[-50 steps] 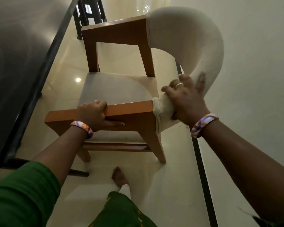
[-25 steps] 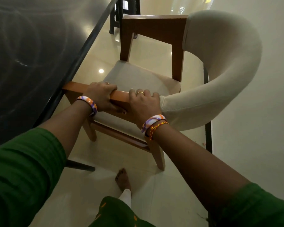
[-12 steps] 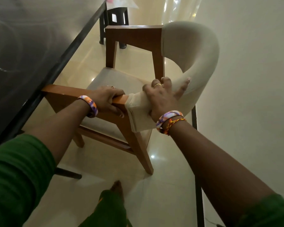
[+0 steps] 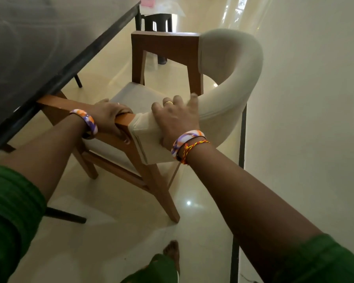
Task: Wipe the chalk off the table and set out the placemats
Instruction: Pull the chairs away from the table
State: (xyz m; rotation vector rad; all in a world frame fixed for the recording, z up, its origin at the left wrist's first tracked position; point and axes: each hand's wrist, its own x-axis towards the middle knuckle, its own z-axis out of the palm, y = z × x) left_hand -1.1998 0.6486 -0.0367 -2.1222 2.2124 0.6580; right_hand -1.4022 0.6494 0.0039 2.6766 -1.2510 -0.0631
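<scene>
A wooden chair (image 4: 166, 48) with a cream curved backrest (image 4: 233, 78) stands beside the dark table (image 4: 49, 37), whose top shows faint chalk smears. The near armrest's front end reaches under the table edge. My left hand (image 4: 108, 117) grips the near wooden armrest, thumb underneath. My right hand (image 4: 174, 119) holds the padded end of the backrest where it joins that armrest, fingers curled over its top. No placemats or cloth are visible.
A cream wall (image 4: 315, 119) runs close along the right, with a dark strip (image 4: 241, 139) at its base. A black stool (image 4: 157, 23) stands beyond the chair. A pink box (image 4: 147, 1) sits at the table's far end. My bare foot (image 4: 172, 256) is on the glossy tiled floor.
The chair has slid toward the table, its armrest end now under the edge. My right hand moved from the wooden armrest to the padded backrest end. My left hand kept its grip.
</scene>
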